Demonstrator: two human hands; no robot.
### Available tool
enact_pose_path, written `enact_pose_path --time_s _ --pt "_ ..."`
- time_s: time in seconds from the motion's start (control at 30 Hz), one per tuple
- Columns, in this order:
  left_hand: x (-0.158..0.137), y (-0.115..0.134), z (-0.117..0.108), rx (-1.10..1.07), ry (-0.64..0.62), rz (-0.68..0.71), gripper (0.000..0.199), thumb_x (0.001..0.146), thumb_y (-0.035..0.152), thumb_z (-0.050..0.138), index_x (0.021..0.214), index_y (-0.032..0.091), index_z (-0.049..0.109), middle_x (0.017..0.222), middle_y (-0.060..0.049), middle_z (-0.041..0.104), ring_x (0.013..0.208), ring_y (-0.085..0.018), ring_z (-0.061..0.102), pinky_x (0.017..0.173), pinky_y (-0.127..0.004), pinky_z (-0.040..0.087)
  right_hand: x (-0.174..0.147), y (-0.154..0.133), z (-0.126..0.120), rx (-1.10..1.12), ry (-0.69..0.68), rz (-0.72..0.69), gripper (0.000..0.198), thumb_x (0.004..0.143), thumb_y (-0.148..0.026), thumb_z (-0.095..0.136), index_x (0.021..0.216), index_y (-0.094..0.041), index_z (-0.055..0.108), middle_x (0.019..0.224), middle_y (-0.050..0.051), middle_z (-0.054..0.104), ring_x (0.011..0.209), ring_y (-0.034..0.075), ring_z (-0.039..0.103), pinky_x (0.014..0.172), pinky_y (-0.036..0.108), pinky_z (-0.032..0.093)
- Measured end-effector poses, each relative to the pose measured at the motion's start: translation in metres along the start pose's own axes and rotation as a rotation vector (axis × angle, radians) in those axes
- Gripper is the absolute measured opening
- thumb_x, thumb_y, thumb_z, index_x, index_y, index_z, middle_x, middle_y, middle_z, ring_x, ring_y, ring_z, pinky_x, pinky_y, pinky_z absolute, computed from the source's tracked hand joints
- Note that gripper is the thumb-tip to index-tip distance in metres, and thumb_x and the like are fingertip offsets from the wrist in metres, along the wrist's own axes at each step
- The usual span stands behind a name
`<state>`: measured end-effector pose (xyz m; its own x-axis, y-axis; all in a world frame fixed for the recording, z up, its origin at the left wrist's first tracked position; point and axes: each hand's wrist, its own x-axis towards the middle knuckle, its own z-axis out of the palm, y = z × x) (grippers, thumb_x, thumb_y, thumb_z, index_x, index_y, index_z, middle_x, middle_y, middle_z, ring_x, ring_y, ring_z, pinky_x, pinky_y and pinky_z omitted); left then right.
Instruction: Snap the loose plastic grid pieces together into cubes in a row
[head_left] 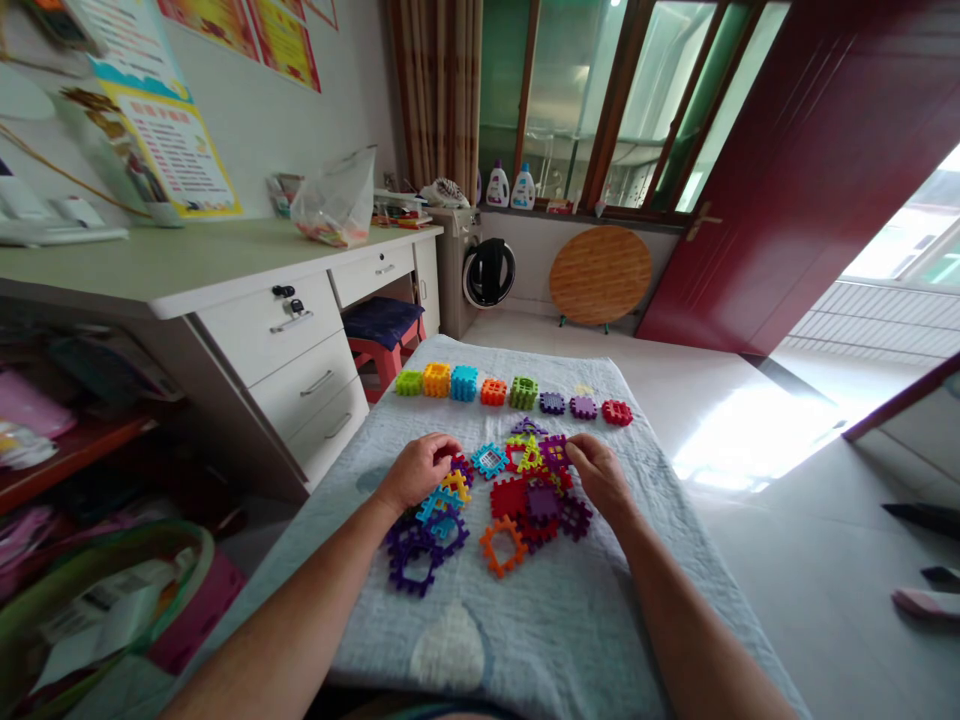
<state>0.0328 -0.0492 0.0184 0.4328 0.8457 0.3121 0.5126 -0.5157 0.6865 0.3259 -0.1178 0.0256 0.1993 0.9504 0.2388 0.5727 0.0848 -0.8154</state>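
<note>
Plastic interlocking pieces, brightly coloured, toothed along the edges; loose group and sorted row, both on a pale blue cloth [577, 610].

Writing: wall poster [176, 150], yellow-bordered, lines of print too small to read; red-and-yellow sheets [285, 45] above, likewise illegible. Two detergent-type bottles, one purple-capped [498, 187], one blue-capped [523, 188], on the window ledge; labels present, brands unreadable.

Item in hand: purple piece [554, 453], flat, pierced with small openings, raised at the far right of the loose group. Right hand [600, 475] pinches its edge between thumb and fingers.

Left hand [420, 472]: fingers curled together, over the left part of the group, near a yellow piece [457, 486]; whether it grips anything cannot be told.

Loose, between the hands: blue piece [490, 460], windowed centre; red panel [508, 497], solid; orange frame [501, 569], large opening, nearest the wearer.

Row beyond: eight groups, from a green stack [409, 382] at left to a red stack [617, 412] at right.
</note>
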Motion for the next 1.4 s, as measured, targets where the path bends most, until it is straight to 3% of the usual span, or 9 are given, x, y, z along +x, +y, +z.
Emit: enact_pose_path --time_s 0.13,0.3,0.6,0.77,0.9,1.0,1.2,1.3,1.4 --pt "0.000 0.002 -0.001 0.015 0.010 -0.018 0.021 0.073 0.015 0.048 0.084 0.019 0.066 0.085 -0.003 0.069 0.079 -0.016 0.064 0.076 -0.027 0.051 0.003 0.012 0.002 -0.088 0.153 0.009 0.031 0.078 -0.038 0.049 0.100 -0.018 0.058 0.082 0.004 0.063 0.069 0.018 0.057 0.066 0.031 0.046" --pt "0.001 0.004 -0.004 0.027 0.063 -0.041 0.020 0.074 0.016 0.048 0.084 0.018 0.065 0.084 -0.002 0.069 0.077 -0.015 0.064 0.070 -0.025 0.051 0.006 0.021 -0.003 -0.195 0.272 -0.022 0.030 0.075 -0.028 0.046 0.098 -0.017 0.060 0.093 0.007 0.062 0.077 0.019 0.057 0.073 0.035 0.048" --pt "0.002 0.001 -0.008 0.054 0.126 -0.066 0.020 0.075 0.017 0.048 0.083 0.018 0.066 0.085 -0.003 0.070 0.076 -0.016 0.064 0.071 -0.026 0.050 0.000 0.022 -0.007 -0.466 -0.112 -0.200 0.056 0.065 -0.018 0.054 0.121 -0.021 0.055 0.121 0.007 0.057 0.109 0.026 0.047 0.095 0.041 0.037" --pt "0.001 0.000 -0.008 0.058 0.142 -0.059 0.020 0.075 0.018 0.049 0.084 0.017 0.066 0.084 -0.003 0.070 0.076 -0.016 0.064 0.071 -0.026 0.050 0.001 0.020 -0.009 -0.488 -0.102 -0.169 0.048 0.066 -0.020 0.057 0.114 -0.021 0.059 0.109 0.006 0.059 0.101 0.025 0.050 0.091 0.038 0.038" --pt "0.001 0.001 -0.009 0.055 0.143 -0.057 0.019 0.075 0.018 0.048 0.084 0.018 0.066 0.084 -0.003 0.070 0.076 -0.016 0.064 0.071 -0.026 0.050 0.004 0.018 -0.019 -0.487 0.035 -0.123 0.041 0.071 -0.026 0.056 0.111 -0.019 0.058 0.104 0.008 0.058 0.097 0.025 0.051 0.087 0.038 0.039" --pt "0.001 0.001 -0.008 0.058 0.148 -0.049 0.020 0.075 0.018 0.048 0.084 0.018 0.066 0.084 -0.003 0.070 0.076 -0.016 0.064 0.070 -0.026 0.050 0.004 0.022 -0.027 -0.577 0.123 0.009 0.037 0.071 -0.031 0.056 0.106 -0.020 0.059 0.104 0.009 0.057 0.097 0.027 0.051 0.083 0.040 0.039" --pt "0.001 0.003 -0.008 0.059 0.145 -0.045 0.019 0.075 0.018 0.048 0.083 0.018 0.066 0.082 -0.002 0.070 0.074 -0.015 0.064 0.070 -0.026 0.050 0.003 0.025 -0.034 -0.705 -0.001 0.192 0.026 0.070 -0.029 0.057 0.093 -0.024 0.064 0.104 0.009 0.056 0.102 0.032 0.047 0.084 0.046 0.035" --pt "0.001 0.003 -0.008 0.054 0.146 -0.058 0.020 0.075 0.018 0.048 0.083 0.018 0.066 0.083 -0.002 0.070 0.074 -0.015 0.064 0.070 -0.025 0.050 0.000 0.010 -0.036 -0.618 -0.004 0.062 0.028 0.070 -0.028 0.058 0.098 -0.024 0.062 0.113 0.008 0.052 0.107 0.031 0.044 0.090 0.047 0.034" --pt "0.001 0.001 -0.007 0.059 0.144 -0.070 0.020 0.075 0.018 0.048 0.083 0.018 0.067 0.083 -0.002 0.071 0.075 -0.015 0.064 0.070 -0.025 0.050 -0.008 -0.015 -0.034 -0.383 -0.308 -0.216 0.034 0.073 -0.032 0.064 0.105 -0.025 0.058 0.115 0.005 0.051 0.108 0.024 0.046 0.095 0.040 0.036"
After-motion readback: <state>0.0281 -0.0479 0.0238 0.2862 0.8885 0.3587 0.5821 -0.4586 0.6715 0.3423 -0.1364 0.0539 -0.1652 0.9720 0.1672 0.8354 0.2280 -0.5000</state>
